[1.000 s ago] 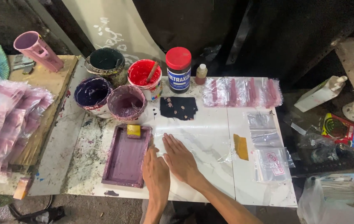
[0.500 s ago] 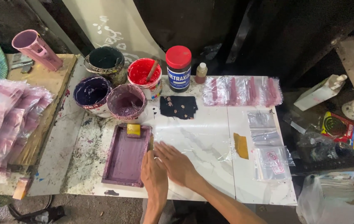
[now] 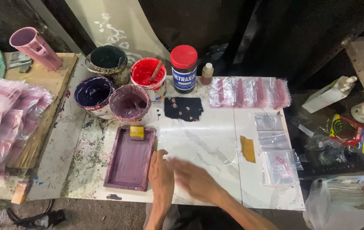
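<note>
In the head view we see both hands lying flat on a clear plastic sheet (image 3: pixel 199 147) spread over the white desk (image 3: pixel 254 191). Our left hand (image 3: pixel 161 175) rests with fingers released and extended, just beside the purple tray (image 3: pixel 128 159), holding nothing. Our right hand (image 3: pixel 195 179) is blurred, so we can only say its fingers seem spread open on the sheet, grasping nothing. A yellow sponge (image 3: pixel 137 132) sits at the tray's far end. Beyond stand paint pots: dark purple (image 3: pixel 92 93), mauve (image 3: pixel 130 104), red (image 3: pixel 148 74) and dark green (image 3: pixel 107 59), beside a red-lidded jar (image 3: pixel 183 68). A dark cloth (image 3: pixel 183 108) lies near the sheet's far edge.
</note>
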